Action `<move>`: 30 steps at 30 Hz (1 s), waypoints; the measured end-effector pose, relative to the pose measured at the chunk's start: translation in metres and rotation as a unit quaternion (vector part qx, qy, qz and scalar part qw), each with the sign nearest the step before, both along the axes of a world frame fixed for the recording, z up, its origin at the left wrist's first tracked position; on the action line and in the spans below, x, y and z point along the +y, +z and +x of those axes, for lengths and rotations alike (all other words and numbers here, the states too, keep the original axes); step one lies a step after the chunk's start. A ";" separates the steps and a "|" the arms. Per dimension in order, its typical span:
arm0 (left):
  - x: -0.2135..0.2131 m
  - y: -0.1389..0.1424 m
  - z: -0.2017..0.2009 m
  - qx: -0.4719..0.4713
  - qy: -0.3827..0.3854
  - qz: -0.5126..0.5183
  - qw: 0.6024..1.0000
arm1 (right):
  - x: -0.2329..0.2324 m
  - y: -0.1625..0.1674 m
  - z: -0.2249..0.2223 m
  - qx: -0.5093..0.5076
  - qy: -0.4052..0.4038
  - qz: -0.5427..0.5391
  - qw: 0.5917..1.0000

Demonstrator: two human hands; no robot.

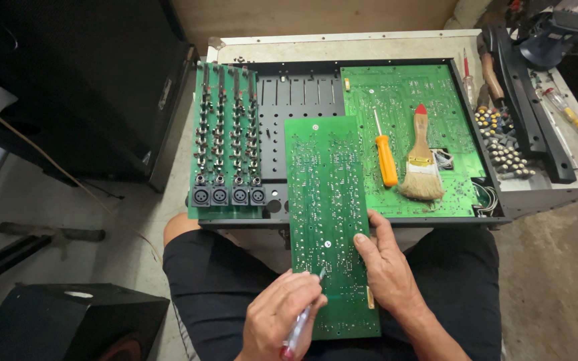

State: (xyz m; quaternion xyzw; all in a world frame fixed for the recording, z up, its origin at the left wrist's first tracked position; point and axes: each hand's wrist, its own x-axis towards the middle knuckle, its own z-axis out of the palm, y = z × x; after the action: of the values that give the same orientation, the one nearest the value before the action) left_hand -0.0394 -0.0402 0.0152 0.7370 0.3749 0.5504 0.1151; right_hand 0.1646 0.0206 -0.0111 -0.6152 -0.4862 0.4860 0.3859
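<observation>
My left hand (pixel 282 314) gripped a thin tool (pixel 300 324) against the green circuit board (pixel 329 220), my right hand (pixel 386 264) lay flat on it.

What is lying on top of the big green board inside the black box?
On the large green circuit board lie an orange-handled screwdriver and a paintbrush with pale bristles. A long narrow green board overlaps its left edge, so that part is hidden.

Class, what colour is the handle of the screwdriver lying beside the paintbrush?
Orange: the screwdriver handle shows best in the head view, left of the paintbrush.
</observation>
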 end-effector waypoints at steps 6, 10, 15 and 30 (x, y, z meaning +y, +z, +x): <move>-0.002 -0.003 0.006 -0.127 0.024 -0.144 0.981 | 0.000 0.002 0.001 -0.050 -0.001 0.013 0.999; -0.006 -0.002 0.002 -0.123 0.021 -0.189 0.974 | 0.000 0.004 -0.001 -0.039 -0.001 0.016 0.999; -0.010 0.001 0.001 -0.091 0.019 -0.156 0.983 | 0.000 0.008 0.000 -0.035 0.000 -0.005 0.999; -0.010 -0.002 -0.004 -0.071 -0.021 -0.095 0.993 | 0.000 0.007 -0.001 -0.056 0.004 0.029 0.998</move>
State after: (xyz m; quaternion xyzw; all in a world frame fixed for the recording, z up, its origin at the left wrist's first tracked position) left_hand -0.0435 -0.0506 0.0136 0.6896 0.4005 0.5607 0.2229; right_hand 0.1640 0.0203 -0.0037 -0.6279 -0.5234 0.4382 0.3739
